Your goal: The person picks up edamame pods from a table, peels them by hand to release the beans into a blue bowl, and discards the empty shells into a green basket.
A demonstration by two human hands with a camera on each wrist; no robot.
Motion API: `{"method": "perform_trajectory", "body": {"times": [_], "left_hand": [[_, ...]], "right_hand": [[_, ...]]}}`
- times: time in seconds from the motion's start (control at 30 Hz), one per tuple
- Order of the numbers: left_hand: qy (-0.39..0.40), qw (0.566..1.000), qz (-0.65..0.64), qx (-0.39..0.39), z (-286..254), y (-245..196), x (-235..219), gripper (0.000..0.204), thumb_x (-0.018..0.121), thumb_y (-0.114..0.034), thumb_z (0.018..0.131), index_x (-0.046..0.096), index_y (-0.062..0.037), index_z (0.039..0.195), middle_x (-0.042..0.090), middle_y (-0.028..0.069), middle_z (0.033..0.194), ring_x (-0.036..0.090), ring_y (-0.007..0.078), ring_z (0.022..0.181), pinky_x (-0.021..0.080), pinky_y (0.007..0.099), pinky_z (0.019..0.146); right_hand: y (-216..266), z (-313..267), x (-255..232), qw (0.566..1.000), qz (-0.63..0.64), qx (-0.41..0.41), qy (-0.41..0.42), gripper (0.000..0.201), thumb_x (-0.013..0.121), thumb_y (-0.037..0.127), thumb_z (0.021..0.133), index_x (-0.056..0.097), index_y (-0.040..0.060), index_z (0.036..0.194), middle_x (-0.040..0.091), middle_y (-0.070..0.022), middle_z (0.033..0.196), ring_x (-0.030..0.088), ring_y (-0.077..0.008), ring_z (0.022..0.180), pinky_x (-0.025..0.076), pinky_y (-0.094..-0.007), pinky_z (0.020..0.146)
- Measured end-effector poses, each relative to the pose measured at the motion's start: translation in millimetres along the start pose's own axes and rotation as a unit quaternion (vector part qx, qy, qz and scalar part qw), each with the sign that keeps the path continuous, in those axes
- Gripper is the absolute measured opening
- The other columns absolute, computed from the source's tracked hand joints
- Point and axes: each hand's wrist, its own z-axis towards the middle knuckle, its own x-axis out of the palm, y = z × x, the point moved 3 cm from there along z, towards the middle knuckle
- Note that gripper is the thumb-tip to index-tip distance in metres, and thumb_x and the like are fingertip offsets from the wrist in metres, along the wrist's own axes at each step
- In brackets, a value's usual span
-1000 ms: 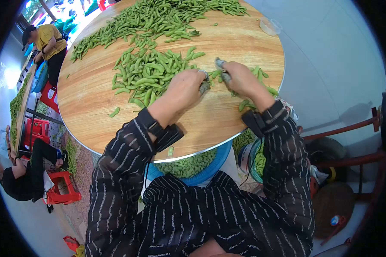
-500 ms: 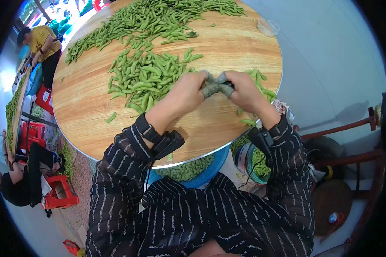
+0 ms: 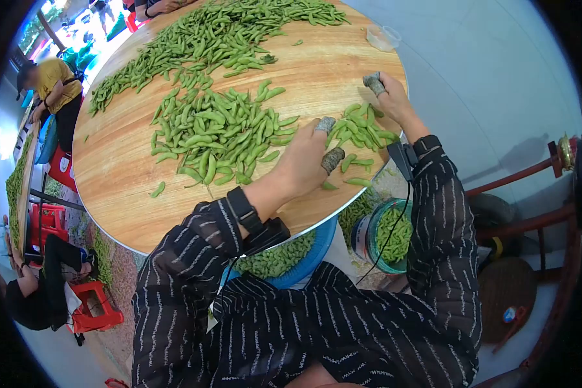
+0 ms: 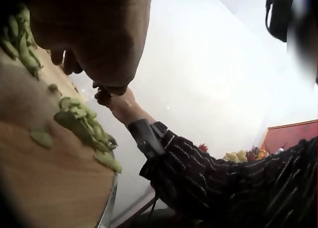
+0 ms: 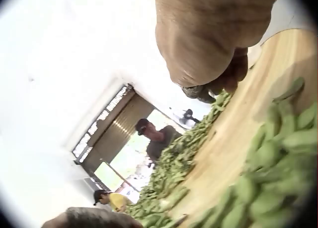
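Observation:
My left hand is low over the table between two groups of green soybean pods, its grey-wrapped thumb and finger spread apart. Nothing shows between them. Left of it lies a broad heap of pods; to its right lies a smaller cluster of pods, and a few single pods lie close to the thumb. My right hand is beyond that cluster, near the table's right edge, with grey wrapping at its fingertips. In the right wrist view its fingers bend inward; I cannot tell whether they pinch anything.
A large pile of pods covers the far side of the round wooden table. A clear plastic tub stands near the right rim. Below are a blue basin and a bucket holding pods. Other people sit at left.
My hands were close together half a second ago and are now apart. The right hand has moved away toward the table's far right; the left has come lower, beside the small cluster.

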Motion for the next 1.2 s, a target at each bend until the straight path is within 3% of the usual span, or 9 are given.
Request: {"method": "perform_trajectory", "body": {"times": [0.33, 0.5, 0.7, 0.73, 0.8, 0.9, 1.0, 1.13, 1.2], "left_hand": [[-0.121, 0.981, 0.151, 0.0, 14, 6, 63, 0.047, 0.049, -0.017, 0.079, 0.032, 0.0104, 0.114, 0.039, 0.0298, 0.112, 0.038, 0.0436, 0.105, 0.032, 0.0421, 0.091], [-0.09, 0.981, -0.089, -0.144, 10, -34, 91, 0.041, 0.049, -0.022, 0.08, 0.036, 0.0071, 0.105, 0.044, 0.0296, 0.103, 0.044, 0.0419, 0.097, 0.037, 0.0437, 0.082], [0.095, 0.951, -0.275, -0.108, -16, -115, 128, 0.039, 0.055, -0.019, 0.074, 0.04, 0.0036, 0.103, 0.051, 0.0235, 0.093, 0.049, 0.0388, 0.089, 0.041, 0.0432, 0.076], [0.094, 0.95, -0.276, -0.109, -18, -117, 121, 0.039, 0.055, -0.019, 0.074, 0.04, 0.0036, 0.103, 0.051, 0.0235, 0.093, 0.049, 0.0388, 0.089, 0.041, 0.0432, 0.076], [0.147, 0.969, -0.134, 0.146, -22, -127, 100, 0.034, 0.058, -0.01, 0.063, 0.048, 0.0007, 0.094, 0.053, 0.0185, 0.088, 0.051, 0.0357, 0.088, 0.043, 0.0409, 0.073], [0.164, 0.982, -0.058, 0.079, -15, -96, 42, 0.027, 0.059, -0.007, 0.058, 0.056, -0.0033, 0.084, 0.054, 0.0146, 0.085, 0.052, 0.0328, 0.086, 0.044, 0.0388, 0.071], [0.006, 0.996, -0.019, 0.086, -18, -24, -16, 0.031, 0.063, -0.017, 0.067, 0.056, -0.0042, 0.094, 0.055, 0.014, 0.093, 0.052, 0.0315, 0.09, 0.042, 0.0382, 0.076], [-0.088, 0.935, 0.336, -0.065, -48, 43, -102, 0.053, 0.053, -0.031, 0.078, 0.038, -0.0025, 0.121, 0.041, 0.021, 0.119, 0.038, 0.0352, 0.112, 0.029, 0.0457, 0.092], [-0.079, 0.934, 0.331, -0.109, -69, 75, -98, 0.054, 0.051, -0.032, 0.079, 0.037, -0.0022, 0.122, 0.038, 0.0219, 0.122, 0.035, 0.0352, 0.115, 0.026, 0.0475, 0.094]], "right_hand": [[13, -32, 46, 0.98, 0.14, -0.026, 0.141, 0.019, 0.044, 0.008, 0.081, 0.055, 0.0011, 0.096, 0.057, -0.0056, 0.084, 0.051, -0.0126, 0.079, 0.041, -0.0255, 0.073], [37, -68, 30, 0.974, 0.173, -0.017, 0.142, 0.016, 0.046, 0.004, 0.077, 0.054, 0.0009, 0.091, 0.058, -0.0098, 0.078, 0.053, -0.0176, 0.073, 0.042, -0.028, 0.067], [35, -160, -55, 0.978, 0.082, 0.076, 0.175, 0.015, 0.046, 0.006, 0.077, 0.054, -0.0002, 0.089, 0.055, -0.0093, 0.074, 0.053, -0.0168, 0.071, 0.041, -0.0282, 0.066], [25, -178, -64, 0.971, 0.072, 0.09, 0.21, 0.015, 0.046, 0.006, 0.077, 0.054, -0.0003, 0.089, 0.054, -0.0094, 0.073, 0.052, -0.0169, 0.07, 0.041, -0.028, 0.066], [36, -204, -79, 0.968, 0.022, 0.165, 0.186, 0.017, 0.047, 0.006, 0.077, 0.055, -0.0011, 0.091, 0.054, -0.0106, 0.072, 0.051, -0.0152, 0.07, 0.041, -0.0268, 0.066], [16, -242, -94, 0.947, -0.017, 0.297, 0.125, 0.021, 0.049, 0.004, 0.076, 0.054, -0.0016, 0.096, 0.057, -0.0092, 0.08, 0.051, -0.0129, 0.071, 0.041, -0.0256, 0.067], [26, -247, -78, 0.971, 0.079, 0.224, -0.034, 0.024, 0.052, 0.003, 0.076, 0.054, -0.0017, 0.1, 0.058, -0.0061, 0.088, 0.051, -0.0113, 0.072, 0.042, -0.0245, 0.069], [64, -205, -40, 0.976, 0.117, 0.183, -0.009, 0.029, 0.053, 0.003, 0.078, 0.053, -0.0004, 0.106, 0.057, -0.0032, 0.093, 0.051, -0.0105, 0.077, 0.042, -0.0232, 0.072], [93, -177, -14, 0.984, 0.114, 0.135, 0.02, 0.028, 0.052, 0.002, 0.078, 0.053, -0.0005, 0.106, 0.058, -0.004, 0.093, 0.052, -0.0108, 0.077, 0.042, -0.0235, 0.073]]}}
